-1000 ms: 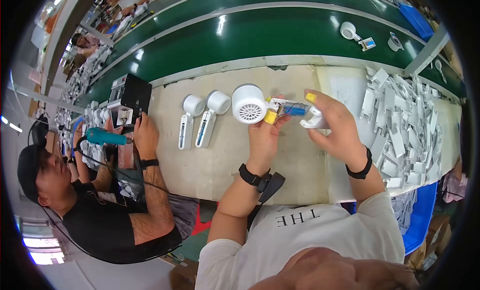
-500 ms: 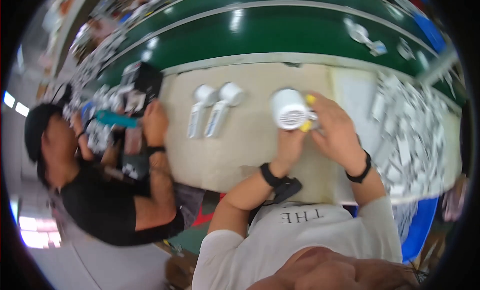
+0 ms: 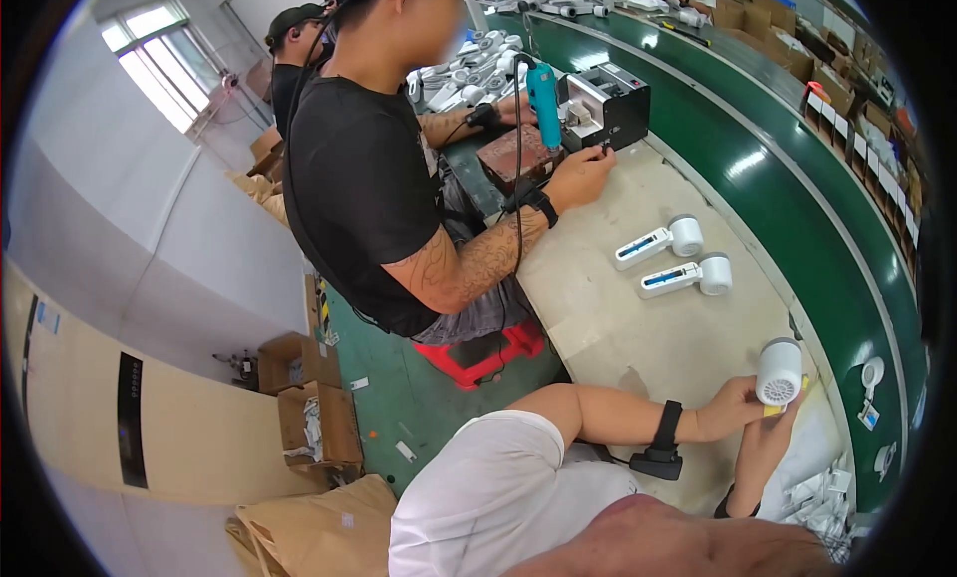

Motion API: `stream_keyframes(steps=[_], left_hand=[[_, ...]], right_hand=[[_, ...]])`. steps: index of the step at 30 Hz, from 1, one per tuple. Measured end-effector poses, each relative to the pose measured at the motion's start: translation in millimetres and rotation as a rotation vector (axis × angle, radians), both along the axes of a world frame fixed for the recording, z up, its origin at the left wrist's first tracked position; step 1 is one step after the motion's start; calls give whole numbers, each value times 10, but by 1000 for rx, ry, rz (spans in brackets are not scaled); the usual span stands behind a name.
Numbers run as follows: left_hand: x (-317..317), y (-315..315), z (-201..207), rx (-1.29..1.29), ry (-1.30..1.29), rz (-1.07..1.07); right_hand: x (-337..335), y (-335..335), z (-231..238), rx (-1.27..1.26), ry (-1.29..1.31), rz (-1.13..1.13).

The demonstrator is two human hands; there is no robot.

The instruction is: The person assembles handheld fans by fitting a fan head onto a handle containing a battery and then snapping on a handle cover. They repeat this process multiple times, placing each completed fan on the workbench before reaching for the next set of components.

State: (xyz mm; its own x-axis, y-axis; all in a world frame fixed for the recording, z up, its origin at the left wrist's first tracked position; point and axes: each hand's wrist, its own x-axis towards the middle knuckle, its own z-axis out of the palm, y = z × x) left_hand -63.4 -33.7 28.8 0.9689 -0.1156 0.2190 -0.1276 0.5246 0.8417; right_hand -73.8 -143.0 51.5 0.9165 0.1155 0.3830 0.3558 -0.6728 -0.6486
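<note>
At the right of the head view, my left hand (image 3: 731, 409) is closed on the lower part of a white handheld fan (image 3: 779, 374), next to its round grille. My right hand (image 3: 766, 439) meets it from below, with yellow finger covers showing beside the fan head. The fan's underside is partly hidden by my fingers, so the right hand's exact hold is hard to see. Farther left on the table lie two white fans (image 3: 670, 240) with open handles showing blue parts inside.
A co-worker in a black shirt (image 3: 369, 178) sits at the left, a hand near a black machine (image 3: 610, 104) and a teal electric screwdriver (image 3: 544, 104). A green conveyor belt (image 3: 758, 168) runs along the far edge. White parts (image 3: 819, 502) lie near my right arm.
My view has swung to the left, so my hands and the fan now appear at the right. Both hands stay at the fan. The co-worker's screwdriver now stands more upright.
</note>
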Motion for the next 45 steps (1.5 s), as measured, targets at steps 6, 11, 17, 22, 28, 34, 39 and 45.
stream_keyframes(steps=[6,11,17,22,28,34,39,45], left_hand=[[-19,-70,9,-8,-9,14],[39,39,96,112,-15,-12],[167,320,304,-144,25,-62],[178,395,296,-180,18,-77],[203,407,286,-309,27,-181],[185,389,222,-336,30,-132],[152,432,275,-343,49,-182],[138,407,260,-315,2,-197]], right_hand=[[-32,-29,6,104,-25,35],[-54,6,125,140,185,25],[23,-132,138,309,23,64],[-22,-99,31,561,339,170],[0,-59,-6,503,308,219],[-13,-85,44,648,562,317],[-136,-61,105,481,406,283],[-193,-179,-128,323,343,63]])
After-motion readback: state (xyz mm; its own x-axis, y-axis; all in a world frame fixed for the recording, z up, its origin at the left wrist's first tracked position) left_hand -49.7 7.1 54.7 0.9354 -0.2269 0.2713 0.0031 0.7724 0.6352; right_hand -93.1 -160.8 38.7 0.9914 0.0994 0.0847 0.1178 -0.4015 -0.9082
